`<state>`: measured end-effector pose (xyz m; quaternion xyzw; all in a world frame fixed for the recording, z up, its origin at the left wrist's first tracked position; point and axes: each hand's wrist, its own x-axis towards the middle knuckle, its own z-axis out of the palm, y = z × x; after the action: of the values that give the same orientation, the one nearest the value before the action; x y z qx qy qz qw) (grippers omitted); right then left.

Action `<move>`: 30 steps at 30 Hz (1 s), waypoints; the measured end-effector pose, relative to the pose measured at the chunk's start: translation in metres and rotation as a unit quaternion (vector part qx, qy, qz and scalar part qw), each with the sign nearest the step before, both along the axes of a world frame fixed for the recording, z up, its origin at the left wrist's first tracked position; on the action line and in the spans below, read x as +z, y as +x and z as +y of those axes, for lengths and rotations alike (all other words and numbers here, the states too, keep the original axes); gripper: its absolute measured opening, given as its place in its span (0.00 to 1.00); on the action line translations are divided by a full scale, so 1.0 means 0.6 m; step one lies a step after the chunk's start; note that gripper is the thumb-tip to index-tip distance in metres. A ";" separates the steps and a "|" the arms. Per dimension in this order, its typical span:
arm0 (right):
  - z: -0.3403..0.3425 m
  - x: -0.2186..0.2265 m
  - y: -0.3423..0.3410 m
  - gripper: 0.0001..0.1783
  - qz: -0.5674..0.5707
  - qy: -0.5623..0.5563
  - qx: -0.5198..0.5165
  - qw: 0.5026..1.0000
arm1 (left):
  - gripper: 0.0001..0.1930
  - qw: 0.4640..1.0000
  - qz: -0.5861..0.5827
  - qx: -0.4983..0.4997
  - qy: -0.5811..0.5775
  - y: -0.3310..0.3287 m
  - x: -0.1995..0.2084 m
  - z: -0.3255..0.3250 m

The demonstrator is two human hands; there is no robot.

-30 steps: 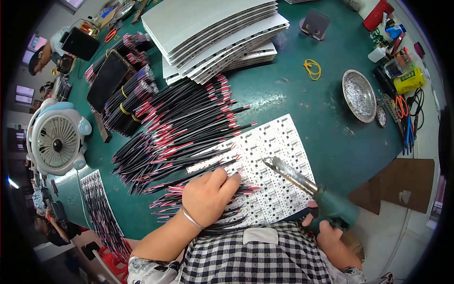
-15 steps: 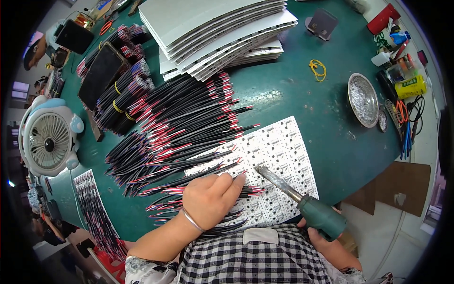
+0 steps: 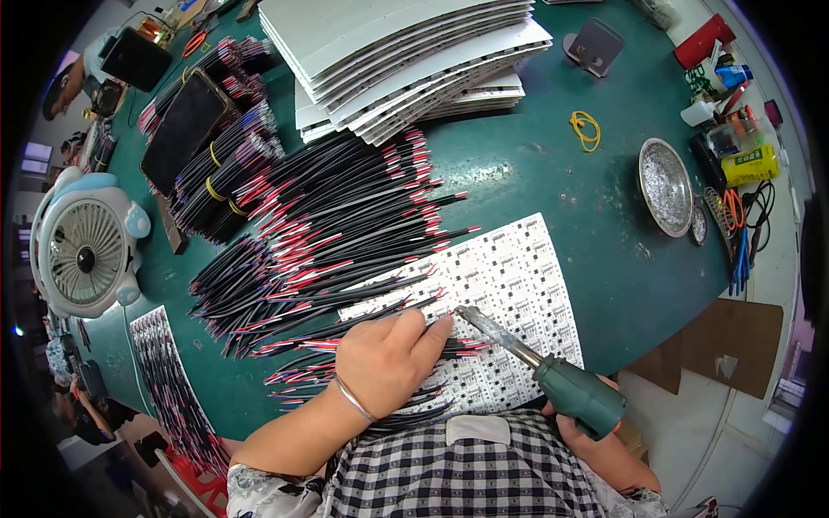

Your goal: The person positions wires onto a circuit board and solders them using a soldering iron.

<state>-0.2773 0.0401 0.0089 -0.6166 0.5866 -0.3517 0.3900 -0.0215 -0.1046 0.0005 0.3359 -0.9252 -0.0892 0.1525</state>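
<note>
My left hand (image 3: 380,358), wearing a bangle, is closed over the white circuit board sheet (image 3: 527,285), thumb and forefinger pinching a thin wire (image 3: 451,313) whose end barely shows. My right hand (image 3: 580,429) grips the green handle of a soldering iron (image 3: 577,399). The iron's metal tip points up and left and is right by my left fingertips, over the sheet. Black cables (image 3: 363,233) with red and white stripped ends lie in rows beyond my left hand, some resting on the sheet's left part. More cables run beneath my left hand.
A tall stack of white board sheets (image 3: 406,52) stands at the back. Bundled cables and a phone (image 3: 190,129) lie far left, near a fan (image 3: 86,255). At right are a metal bowl (image 3: 665,188) of silvery bits, a yellow cable tie loop (image 3: 585,131) and assorted tools.
The soldering iron has shifted left, bringing its tip close to my left fingertips. My left hand keeps nearly the same place and pinch.
</note>
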 end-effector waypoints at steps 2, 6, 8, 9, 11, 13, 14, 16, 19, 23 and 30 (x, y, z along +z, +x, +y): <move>0.002 -0.003 -0.004 0.21 0.045 -0.028 0.021 0.998 | 0.14 1.000 0.001 0.001 0.003 0.000 0.000 0.000; 0.000 0.004 -0.001 0.22 -0.001 0.005 -0.005 1.000 | 0.13 1.000 -0.005 0.002 0.002 -0.001 -0.001 0.000; -0.006 0.012 0.000 0.23 -0.010 0.013 -0.005 1.000 | 0.13 1.000 -0.007 0.003 0.002 -0.001 -0.001 0.000; 0.001 0.010 -0.002 0.23 -0.009 0.013 -0.005 1.000 | 0.12 1.000 -0.007 0.004 0.003 -0.001 0.000 0.000; 0.024 0.001 -0.009 0.12 -0.014 0.071 -0.044 0.996 | 0.12 1.000 -0.006 0.005 0.004 -0.001 0.001 -0.001; 0.029 -0.003 -0.007 0.13 -0.031 0.069 -0.050 0.996 | 0.13 1.000 0.000 0.004 0.007 -0.002 -0.001 -0.001; 0.030 -0.005 -0.006 0.13 -0.049 0.067 -0.055 0.995 | 0.13 1.000 0.000 0.003 0.008 -0.002 0.000 -0.001; 0.032 -0.014 -0.009 0.20 -0.041 0.042 -0.047 0.997 | 0.21 0.999 0.006 0.013 0.037 -0.003 0.002 -0.001; 0.028 -0.018 -0.015 0.28 -0.031 0.009 -0.019 0.999 | 0.24 0.996 0.028 0.015 0.081 0.001 0.002 -0.005; 0.029 -0.022 -0.017 0.29 -0.001 -0.020 0.002 1.000 | 0.26 0.994 0.028 0.009 0.105 0.004 0.001 -0.013; 0.031 -0.020 -0.007 0.27 -0.036 0.014 -0.050 0.998 | 0.24 0.995 0.027 0.006 0.097 0.003 0.001 -0.016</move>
<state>-0.2817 0.0590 -0.0032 -0.5680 0.6068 -0.3844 0.4018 -0.0200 -0.1140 0.0008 0.3518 -0.9058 -0.1867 0.1446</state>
